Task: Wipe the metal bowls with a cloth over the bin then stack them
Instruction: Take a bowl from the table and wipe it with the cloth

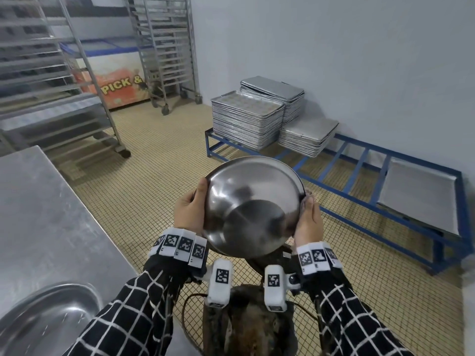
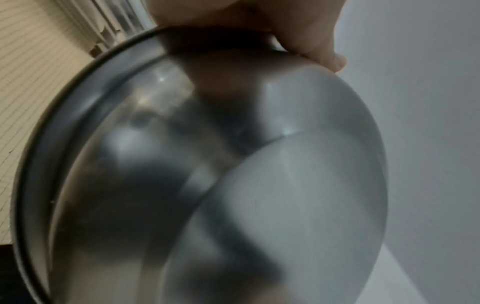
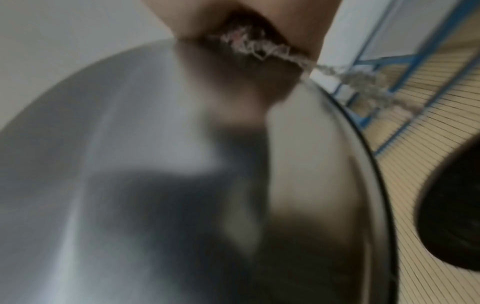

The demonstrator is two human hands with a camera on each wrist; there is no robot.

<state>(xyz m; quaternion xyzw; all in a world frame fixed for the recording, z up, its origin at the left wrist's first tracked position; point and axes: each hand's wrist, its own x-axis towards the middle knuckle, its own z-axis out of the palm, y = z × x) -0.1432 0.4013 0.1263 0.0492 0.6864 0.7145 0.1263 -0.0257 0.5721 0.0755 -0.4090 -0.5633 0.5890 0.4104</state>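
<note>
Head view. A metal bowl (image 1: 253, 204) is held in the air between both hands, tilted so its base faces the camera and its mouth faces away and down. The left hand (image 1: 190, 210) curls round the bowl's left rim, thumb on the outer wall. The right hand (image 1: 309, 219) clasps the right rim, with a scrap of cloth (image 1: 308, 193) pressed under its fingers. The bowl hangs over the tiled floor (image 1: 159, 160), just beyond a dark bin (image 1: 246, 327) seen below the wrists, and well apart from everything else. At the left, a steel desk (image 1: 46, 211) carries a second bowl (image 1: 48, 322) at its near edge. Open floor lies between the desk's right edge and a low blue frame (image 1: 359, 160) along the wall, which bears 3 stacks of trays (image 1: 246, 122). Wheeled racks (image 1: 167, 52) stand far left.

Left wrist view. The bowl's outer wall (image 2: 259, 185) fills the picture; the left hand's fingers (image 2: 319, 49) hook over the rim at the top. Tiled floor shows at the left.

Right wrist view. Blurred: the right hand (image 3: 298, 22) pinches the frayed cloth (image 3: 259, 45) against the bowl's rim (image 3: 363, 148). The bin's dark edge (image 3: 451, 205) lies at the right, apart from the rim.
</note>
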